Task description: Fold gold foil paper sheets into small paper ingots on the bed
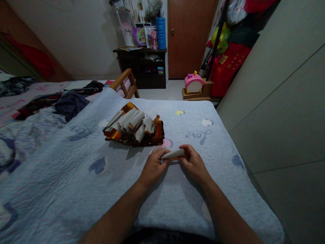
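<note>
Between my two hands is a folded piece of paper [173, 154], pale on top with an orange-brown lower edge. My left hand [156, 163] pinches its left end, and my right hand [193, 160] grips the right end. Both hands are low over the pale blue quilt [122, 189]. Just beyond them to the left lies a pile of rolled and folded papers [137, 122], whitish on one side. Shiny orange-gold sheets [158, 130] show under and around that pile.
Rumpled clothes [72, 103] lie on the left of the bed. A wooden chair [128, 84] stands at its far edge, with a dark cabinet [142, 69] behind. A pink toy [194, 83] sits near the door [188, 40]. A pale wardrobe [276, 101] runs along the right.
</note>
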Motion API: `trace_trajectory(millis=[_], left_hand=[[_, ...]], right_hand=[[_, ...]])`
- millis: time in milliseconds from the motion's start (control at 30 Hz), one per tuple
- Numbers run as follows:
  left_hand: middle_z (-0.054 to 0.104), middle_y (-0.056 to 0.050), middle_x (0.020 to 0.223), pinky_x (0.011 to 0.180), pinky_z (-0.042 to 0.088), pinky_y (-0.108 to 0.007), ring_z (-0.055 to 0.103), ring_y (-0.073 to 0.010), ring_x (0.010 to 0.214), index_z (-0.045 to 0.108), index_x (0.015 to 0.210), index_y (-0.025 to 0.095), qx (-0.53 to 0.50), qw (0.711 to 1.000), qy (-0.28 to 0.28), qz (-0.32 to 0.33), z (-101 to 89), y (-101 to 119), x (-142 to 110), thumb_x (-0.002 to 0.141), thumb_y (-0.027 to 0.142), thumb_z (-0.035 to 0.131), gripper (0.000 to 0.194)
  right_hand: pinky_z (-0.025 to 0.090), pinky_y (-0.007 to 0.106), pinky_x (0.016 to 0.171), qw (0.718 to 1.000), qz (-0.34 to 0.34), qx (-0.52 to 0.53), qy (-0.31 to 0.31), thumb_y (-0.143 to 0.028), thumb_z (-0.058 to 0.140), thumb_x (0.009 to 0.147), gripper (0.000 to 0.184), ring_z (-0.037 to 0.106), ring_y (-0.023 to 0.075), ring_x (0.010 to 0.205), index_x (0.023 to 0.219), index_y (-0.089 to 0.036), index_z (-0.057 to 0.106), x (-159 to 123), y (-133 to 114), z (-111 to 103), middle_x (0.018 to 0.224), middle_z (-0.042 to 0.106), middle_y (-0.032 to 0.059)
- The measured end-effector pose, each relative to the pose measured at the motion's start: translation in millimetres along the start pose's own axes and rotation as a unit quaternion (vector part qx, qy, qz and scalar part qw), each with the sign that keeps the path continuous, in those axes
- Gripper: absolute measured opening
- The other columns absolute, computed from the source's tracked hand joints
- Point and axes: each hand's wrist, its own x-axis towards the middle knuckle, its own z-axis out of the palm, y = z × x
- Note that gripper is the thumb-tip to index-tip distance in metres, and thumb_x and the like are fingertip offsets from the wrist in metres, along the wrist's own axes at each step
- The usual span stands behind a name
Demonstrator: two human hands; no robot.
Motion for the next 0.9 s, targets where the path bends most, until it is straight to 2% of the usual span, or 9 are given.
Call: trace_trajectory(millis=[100,233,333,400,500,567,733,800,900], left_hand=[[0.064,-0.002,0.08,0.086,0.044,-0.035,0.057,-0.0232,0.091,0.068,0.079,0.022,0.052,0.997,-0.023,0.046,-3.0,5,1,0.072,0.008,0.056,0.019],[0.063,-0.002,0.079,0.08,0.045,-0.032,0.057,-0.0213,0.085,0.067,0.077,0.021,0.045,0.997,-0.027,0.048,-2.1,6,0,0.071,0.008,0.054,0.019],[0.064,-0.001,0.086,0.076,0.047,-0.028,0.06,-0.0182,0.082,0.067,0.093,0.02,-0.027,1.0,-0.013,-0.007,2.7,3,-1,0.076,0.012,0.059,0.02],[0.065,-0.002,0.099,0.078,0.05,-0.027,0.063,-0.0173,0.087,0.062,0.112,0.021,-0.105,0.993,-0.002,-0.05,6.5,0,-1,0.078,0.016,0.064,0.035],[0.061,-0.003,0.114,0.08,0.053,-0.026,0.065,-0.0168,0.095,0.048,0.134,0.026,-0.189,0.978,0.003,-0.091,10.3,-3,-1,0.075,0.017,0.069,0.064],[0.06,-0.004,0.117,0.082,0.054,-0.028,0.066,-0.0171,0.096,0.045,0.137,0.026,-0.204,0.974,-0.003,-0.098,10.7,-3,0,0.074,0.016,0.069,0.068],[0.064,-0.007,0.117,0.098,0.05,-0.039,0.062,-0.0249,0.109,0.062,0.12,0.022,-0.065,0.997,-0.016,-0.025,6.5,-4,1,0.073,0.01,0.065,0.049],[0.063,-0.007,0.117,0.102,0.047,-0.041,0.059,-0.0265,0.113,0.064,0.118,0.023,-0.009,1.0,-0.01,0.008,5.3,-4,1,0.071,0.008,0.064,0.049],[0.062,-0.007,0.118,0.102,0.046,-0.039,0.059,-0.0266,0.115,0.062,0.12,0.023,0.008,1.0,-0.002,0.021,5.4,-4,0,0.072,0.009,0.064,0.051]], right_hand=[[0.045,0.036,0.081,0.998,-0.025,-0.062,-0.006,-0.014,0.055,0.069,0.024,0.058,0.0217,0.087,0.09,-0.023,0.062,1,-4,-3,0.089,0.064,0.0029],[0.044,0.036,0.08,0.994,-0.051,-0.096,-0.008,-0.013,0.055,0.069,0.015,0.057,0.0229,0.087,0.078,-0.023,0.061,1,-5,-4,0.082,0.063,0.0025],[0.046,0.034,0.077,0.998,-0.031,-0.05,-0.012,-0.02,0.056,0.078,0.009,0.058,0.0214,0.083,0.083,-0.022,0.062,0,-5,-3,0.082,0.063,0.0017],[0.048,0.033,0.077,1.0,-0.012,0.005,-0.022,-0.024,0.055,0.083,0.011,0.061,0.0201,0.083,0.092,-0.022,0.062,-1,-3,-1,0.087,0.065,0.0016],[0.05,0.031,0.075,0.999,0.007,0.05,-0.016,-0.026,0.057,0.084,0.026,0.064,0.0188,0.082,0.11,-0.023,0.056,-1,1,1,0.093,0.067,0.0017],[0.05,0.03,0.069,0.999,0.012,0.032,-0.007,-0.026,0.059,0.084,0.036,0.064,0.0178,0.076,0.118,-0.023,0.052,-1,3,2,0.092,0.067,0.0014],[0.05,0.031,0.069,0.998,-0.007,-0.059,0.003,-0.023,0.06,0.081,0.042,0.064,0.0192,0.076,0.122,-0.024,0.052,-1,0,2,0.089,0.067,0.0016],[0.05,0.032,0.073,0.997,-0.009,-0.073,0.001,-0.022,0.059,0.079,0.043,0.065,0.0197,0.078,0.122,-0.025,0.053,-1,-3,1,0.09,0.067,0.0018],[0.05,0.032,0.072,0.997,-0.005,-0.077,-0.016,-0.021,0.06,0.078,0.047,0.064,0.0193,0.077,0.123,-0.025,0.053,-2,-7,0,0.09,0.068,0.0019]])
